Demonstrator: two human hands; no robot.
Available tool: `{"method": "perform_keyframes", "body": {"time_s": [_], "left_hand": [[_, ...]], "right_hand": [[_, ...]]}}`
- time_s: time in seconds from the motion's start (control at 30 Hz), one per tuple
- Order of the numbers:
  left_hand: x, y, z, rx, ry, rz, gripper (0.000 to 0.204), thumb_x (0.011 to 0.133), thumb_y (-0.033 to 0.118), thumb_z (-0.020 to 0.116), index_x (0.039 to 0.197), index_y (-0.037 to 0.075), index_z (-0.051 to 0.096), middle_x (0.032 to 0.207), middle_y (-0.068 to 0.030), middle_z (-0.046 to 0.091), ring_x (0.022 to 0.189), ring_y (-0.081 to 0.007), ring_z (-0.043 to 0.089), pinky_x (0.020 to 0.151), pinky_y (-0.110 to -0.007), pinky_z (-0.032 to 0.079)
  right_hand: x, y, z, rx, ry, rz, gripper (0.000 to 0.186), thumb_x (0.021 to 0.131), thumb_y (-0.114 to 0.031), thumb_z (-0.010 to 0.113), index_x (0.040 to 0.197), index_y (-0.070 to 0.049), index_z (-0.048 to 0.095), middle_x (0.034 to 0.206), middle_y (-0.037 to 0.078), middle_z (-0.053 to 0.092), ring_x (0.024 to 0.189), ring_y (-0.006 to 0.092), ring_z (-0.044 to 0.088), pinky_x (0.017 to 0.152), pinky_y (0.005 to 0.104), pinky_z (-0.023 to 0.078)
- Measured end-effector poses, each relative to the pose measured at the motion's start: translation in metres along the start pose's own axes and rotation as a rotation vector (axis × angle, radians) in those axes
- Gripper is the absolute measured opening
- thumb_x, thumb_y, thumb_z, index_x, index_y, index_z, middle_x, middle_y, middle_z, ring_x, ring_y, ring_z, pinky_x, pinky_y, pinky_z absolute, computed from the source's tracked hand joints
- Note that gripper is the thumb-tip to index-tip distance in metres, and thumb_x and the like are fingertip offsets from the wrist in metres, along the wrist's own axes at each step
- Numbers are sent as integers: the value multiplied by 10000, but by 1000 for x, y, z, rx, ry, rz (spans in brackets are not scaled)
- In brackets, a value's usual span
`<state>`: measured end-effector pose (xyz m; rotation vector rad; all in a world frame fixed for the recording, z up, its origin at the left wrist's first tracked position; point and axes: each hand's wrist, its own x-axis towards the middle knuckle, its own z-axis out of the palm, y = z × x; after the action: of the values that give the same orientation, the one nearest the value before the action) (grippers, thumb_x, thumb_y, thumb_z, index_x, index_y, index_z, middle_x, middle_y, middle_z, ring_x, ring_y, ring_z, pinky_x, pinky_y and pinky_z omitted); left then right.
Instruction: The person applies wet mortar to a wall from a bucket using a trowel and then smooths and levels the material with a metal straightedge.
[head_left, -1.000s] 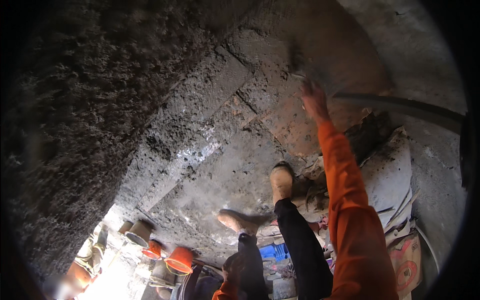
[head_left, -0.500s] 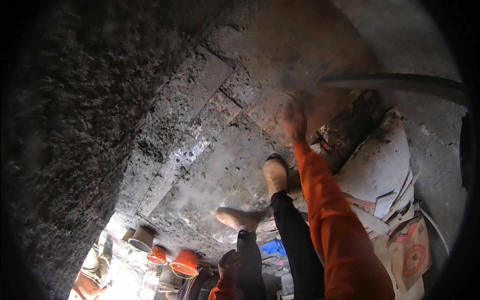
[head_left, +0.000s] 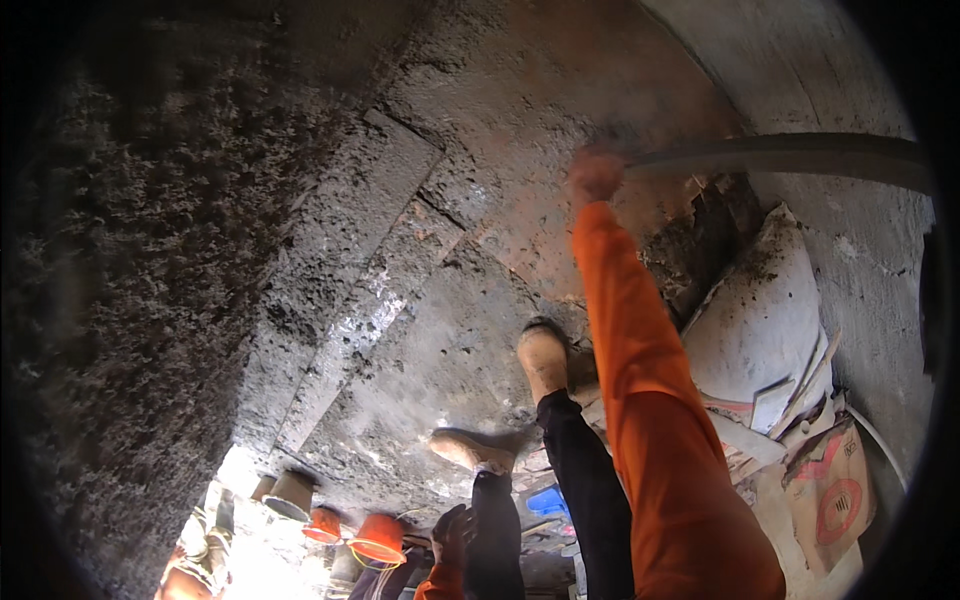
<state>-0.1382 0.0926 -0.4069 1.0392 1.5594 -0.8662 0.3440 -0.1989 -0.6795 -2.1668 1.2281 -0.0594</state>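
My right hand (head_left: 595, 172), at the end of an orange sleeve, reaches far out over a rough grey concrete surface (head_left: 520, 110). It is motion-blurred and sits right at the left end of a grey pipe (head_left: 780, 155); a dark smear above the knuckles may be a tool, but I cannot tell. My left hand (head_left: 450, 530), in a dark glove with an orange cuff, hangs low by my legs at the bottom edge. My two tan boots (head_left: 545, 355) (head_left: 470, 450) stand on a wet concrete slab (head_left: 420, 370).
A coarse dark wall (head_left: 130, 300) fills the left side. Orange and grey buckets (head_left: 378, 537) sit in bright light at lower left. Grey sacks and flattened bags (head_left: 770, 320), a printed paper bag (head_left: 830, 490) and something blue (head_left: 548, 502) lie at right by a curved wall.
My right hand dropped toward me across the concrete half a second ago and is back up at the pipe's end. The view has shifted slightly; my boots stay planted.
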Motion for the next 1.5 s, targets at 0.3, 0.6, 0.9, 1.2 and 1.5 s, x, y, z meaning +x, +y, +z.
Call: {"method": "perform_keyframes", "body": {"time_s": [0.3,0.6,0.9,1.2,1.5], "left_hand": [[-12,7,2,-96,-117,38,395,905,233,495,1249,41,461,1152,-148,581,1017,-266,596,862,-376,477],[-25,19,8,-71,-29,83,393,880,220,546,1221,34,494,1130,-151,597,1020,-267,594,874,-387,471],[-26,12,-11,29,-6,129,381,875,250,555,1197,50,517,1085,-120,625,944,-238,620,787,-351,486],[-8,-1,-36,83,48,33,363,856,234,576,1167,48,549,1051,-108,642,875,-215,638,703,-309,491],[5,43,-13,268,52,130,381,875,249,535,1199,50,508,1109,-115,616,953,-234,613,786,-361,465]], "right_hand": [[-78,-13,-16,-86,-163,-448,396,886,-248,485,1129,41,367,976,281,578,807,437,609,686,487,495],[-129,70,-63,-261,-523,-839,390,850,-257,532,1135,-33,388,888,250,593,743,419,600,664,492,483],[-61,205,-195,-463,-715,-864,291,901,-273,464,1099,-60,479,818,218,596,747,396,594,667,478,470],[-41,161,-212,234,-422,268,383,903,-323,504,1142,-27,550,1060,149,595,987,286,563,832,377,434],[62,218,-154,-510,-379,-478,393,936,-297,384,1201,-53,542,1223,200,528,1132,373,487,925,409,395]]}}
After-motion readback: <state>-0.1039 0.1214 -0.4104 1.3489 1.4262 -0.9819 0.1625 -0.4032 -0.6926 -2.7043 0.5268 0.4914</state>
